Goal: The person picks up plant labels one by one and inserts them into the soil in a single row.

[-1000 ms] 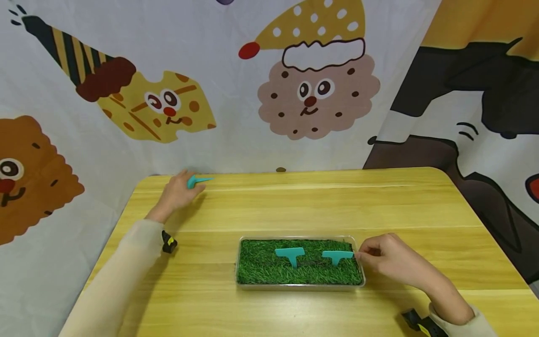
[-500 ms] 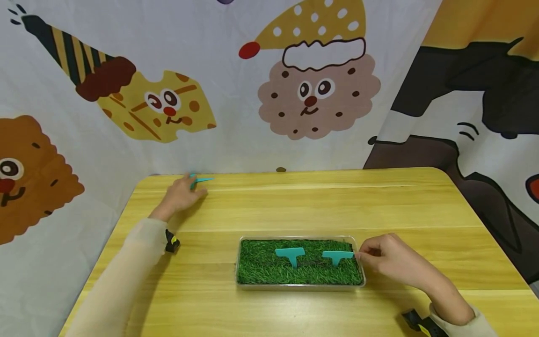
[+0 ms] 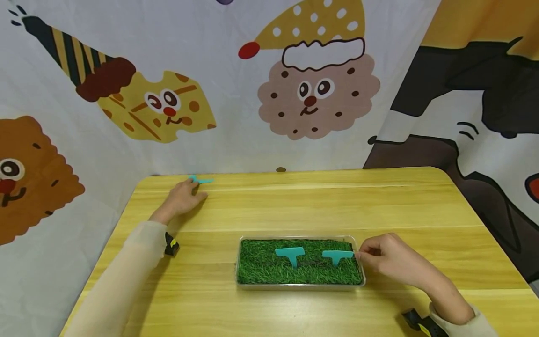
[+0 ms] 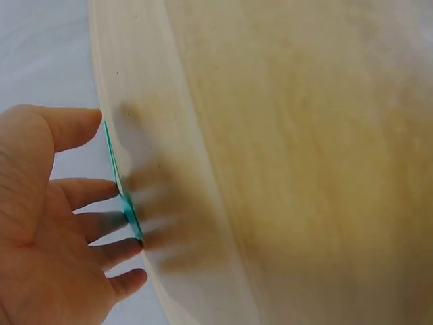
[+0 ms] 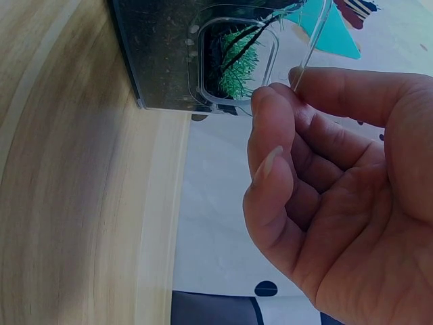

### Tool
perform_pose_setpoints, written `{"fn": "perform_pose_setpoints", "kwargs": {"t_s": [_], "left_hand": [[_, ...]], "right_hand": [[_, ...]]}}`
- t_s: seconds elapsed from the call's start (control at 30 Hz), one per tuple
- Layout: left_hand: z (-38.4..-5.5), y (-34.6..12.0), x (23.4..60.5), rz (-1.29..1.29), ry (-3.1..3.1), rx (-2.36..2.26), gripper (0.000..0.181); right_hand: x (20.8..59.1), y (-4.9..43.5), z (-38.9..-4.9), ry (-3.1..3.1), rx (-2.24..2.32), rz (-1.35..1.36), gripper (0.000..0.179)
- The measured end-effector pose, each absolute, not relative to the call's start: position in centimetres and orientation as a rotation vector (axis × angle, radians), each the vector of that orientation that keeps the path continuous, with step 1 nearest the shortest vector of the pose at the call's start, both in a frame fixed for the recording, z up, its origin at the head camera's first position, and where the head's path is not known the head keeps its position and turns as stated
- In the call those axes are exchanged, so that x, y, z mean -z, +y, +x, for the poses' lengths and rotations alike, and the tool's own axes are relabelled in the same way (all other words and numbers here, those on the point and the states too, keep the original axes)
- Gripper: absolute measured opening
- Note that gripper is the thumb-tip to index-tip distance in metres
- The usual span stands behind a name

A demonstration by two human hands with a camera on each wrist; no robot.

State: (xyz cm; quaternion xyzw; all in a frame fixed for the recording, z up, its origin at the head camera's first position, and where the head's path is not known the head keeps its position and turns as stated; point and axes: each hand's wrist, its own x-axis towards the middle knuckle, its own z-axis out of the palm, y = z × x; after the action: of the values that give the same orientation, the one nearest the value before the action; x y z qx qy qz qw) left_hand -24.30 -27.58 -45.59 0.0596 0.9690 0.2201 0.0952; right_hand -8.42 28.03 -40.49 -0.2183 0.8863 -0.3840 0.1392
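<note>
At the table's far left edge, my left hand (image 3: pixel 181 199) reaches over a teal T-shaped plant label (image 3: pixel 205 180). In the left wrist view the fingers are spread and fairly straight, with fingertips at the thin label (image 4: pixel 130 210); the thumb is apart from the fingers. My right hand (image 3: pixel 397 260) pinches the right rim of a clear plastic box (image 3: pixel 301 286) between thumb and index finger, also seen in the right wrist view. Green artificial grass (image 3: pixel 261 264) fills the box. Two teal T-shaped labels, one near the middle (image 3: pixel 290 252) and another to the right (image 3: pixel 338 254), stand upright in it.
The wooden table (image 3: pixel 202 309) runs back to a white cartoon-printed cloth (image 3: pixel 236 140) behind its far edge. A dark wrist device (image 3: pixel 170 244) sits at the left sleeve (image 3: pixel 122 281), and another (image 3: pixel 421 323) at the right one.
The label at my left hand has been lowered and turned from its raised pose onto the far table edge. The left fingers have loosened. My right hand and the box stay put.
</note>
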Motion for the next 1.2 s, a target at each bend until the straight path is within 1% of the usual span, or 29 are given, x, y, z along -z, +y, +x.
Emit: {"fn": "perform_pose_setpoints", "kwargs": {"t_s": [0.23,0.33,0.4,0.5,0.6,0.83,1.0,1.07,1.2], "left_hand": [[-24.04,-27.46,45.64,0.361,2.933,-0.716,0.041],[-23.99,-27.66,45.73,0.421,2.962,-0.727,0.031],[-23.99,-27.80,45.75,0.446,2.976,-0.727,0.031],[-24.10,-28.00,45.72,0.443,2.982,-0.732,0.037],[-24.16,-28.00,45.70,0.447,2.984,-0.741,0.038],[-24.22,-27.85,45.87,0.481,2.980,-0.821,0.025],[-24.23,-27.81,46.07,0.547,3.014,-0.836,0.022],[-24.20,-27.78,46.09,0.558,3.011,-0.861,0.024],[-24.02,-27.73,46.00,0.545,2.979,-0.906,0.035]], "right_hand": [[40.41,27.98,-8.36,2.563,1.095,-0.624,0.020],[40.38,27.97,-8.39,2.562,1.094,-0.623,0.020],[40.38,27.96,-8.47,2.559,1.095,-0.626,0.020],[40.38,27.96,-8.54,2.561,1.099,-0.629,0.019],[40.43,27.98,-8.58,2.563,1.096,-0.633,0.019],[40.51,28.01,-8.61,2.570,1.088,-0.641,0.019],[40.54,28.05,-8.58,2.568,1.093,-0.639,0.018],[40.55,28.04,-8.55,2.566,1.094,-0.637,0.018],[40.54,28.01,-8.48,2.565,1.095,-0.640,0.019]]}}
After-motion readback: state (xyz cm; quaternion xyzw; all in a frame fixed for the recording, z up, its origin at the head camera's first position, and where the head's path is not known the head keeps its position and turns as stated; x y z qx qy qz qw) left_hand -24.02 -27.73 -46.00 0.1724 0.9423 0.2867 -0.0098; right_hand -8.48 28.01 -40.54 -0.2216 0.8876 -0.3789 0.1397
